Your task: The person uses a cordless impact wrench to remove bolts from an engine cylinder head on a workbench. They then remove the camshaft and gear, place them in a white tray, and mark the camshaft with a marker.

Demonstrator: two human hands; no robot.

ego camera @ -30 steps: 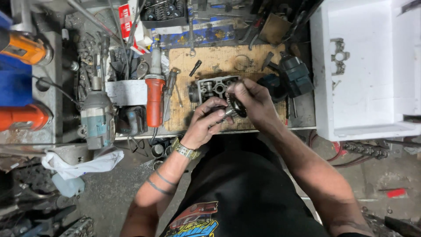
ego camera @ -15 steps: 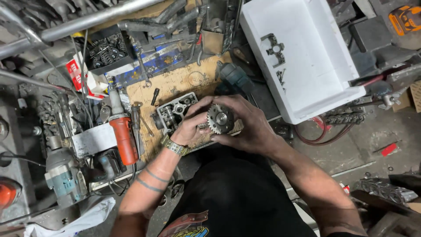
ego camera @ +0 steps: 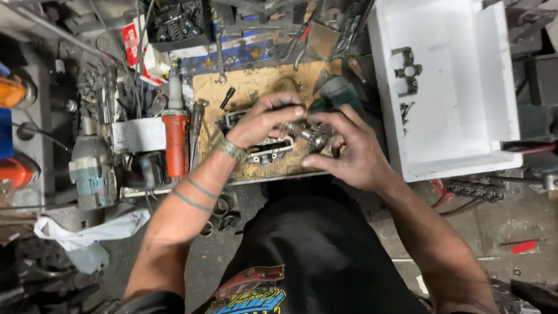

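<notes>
Both hands meet over a wooden board on the workbench. My left hand and my right hand together grip a small metal gear shaft, held between their fingertips. Under the left hand lies a grey metal engine casing on the board. A wrist band and two thin bracelets sit on my left forearm.
A red-handled power tool and a grey impact tool lie left of the board. A white foam box with metal parts stands at the right. A dark green tool, a tray of bits and a white rag are nearby.
The view has swung back level. The gear shaft has been lowered from in front of my body to just above the casing, both hands still on it.
</notes>
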